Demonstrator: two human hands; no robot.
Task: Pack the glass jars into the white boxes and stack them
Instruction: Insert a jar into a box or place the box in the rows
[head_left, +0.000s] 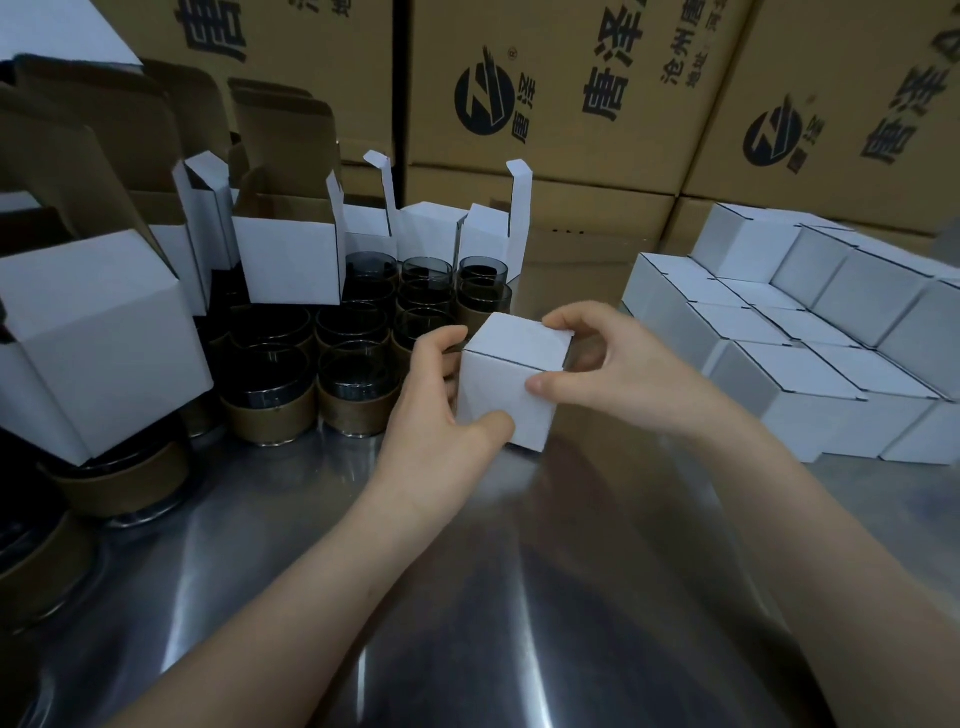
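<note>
While box (511, 379) sits closed on table (467, 597), we clamp it: left hand (441, 405) on near-left face, right hand (602, 358) on top-right corner. Left of grip: jars (353, 332), open boxes (293, 265). Right of grip: packed stack (810, 332). Behind: cartons (545, 93).

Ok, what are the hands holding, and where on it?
A closed white box: left hand on its left side, right hand on its top right edge.
</note>
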